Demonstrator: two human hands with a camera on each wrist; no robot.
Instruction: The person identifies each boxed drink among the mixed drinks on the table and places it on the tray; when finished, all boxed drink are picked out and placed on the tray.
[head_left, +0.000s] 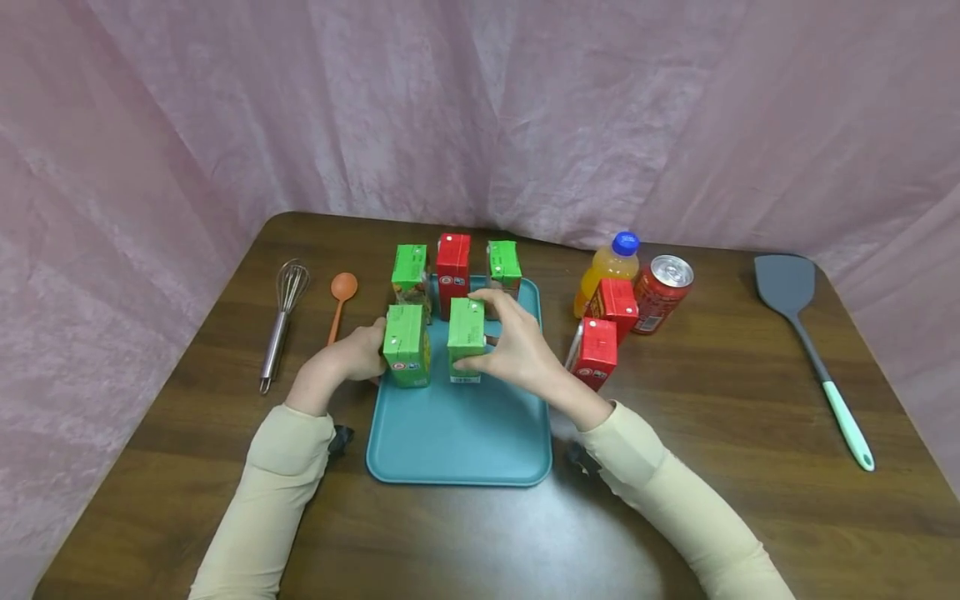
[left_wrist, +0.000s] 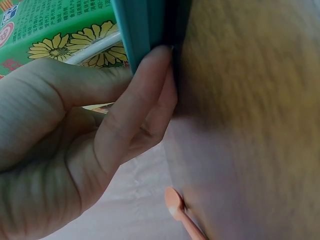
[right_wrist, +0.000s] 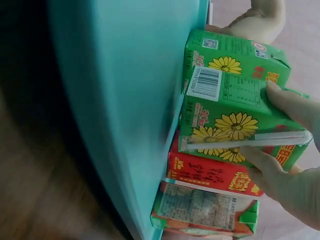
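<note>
My right hand (head_left: 517,342) grips a green drink carton (head_left: 467,323) with yellow flowers, thumb on one side and fingers on the other. The carton stands upright over the blue tray (head_left: 459,442), and a straw runs along its side in the right wrist view. At the tray's left edge, my left hand (left_wrist: 75,120) pinches the rim (left_wrist: 131,30) between thumb and fingers. A second green flowered carton (head_left: 407,342) stands on the tray beside that hand. Behind these are a red carton (head_left: 453,271) and two green-topped cartons (head_left: 410,265), partly hidden.
Right of the tray stand two red cartons (head_left: 597,350), an orange drink bottle (head_left: 607,268) with a blue cap and a red can (head_left: 660,296). Farther right lies a spatula (head_left: 810,342). A whisk (head_left: 283,321) and an orange spoon (head_left: 342,292) lie at left.
</note>
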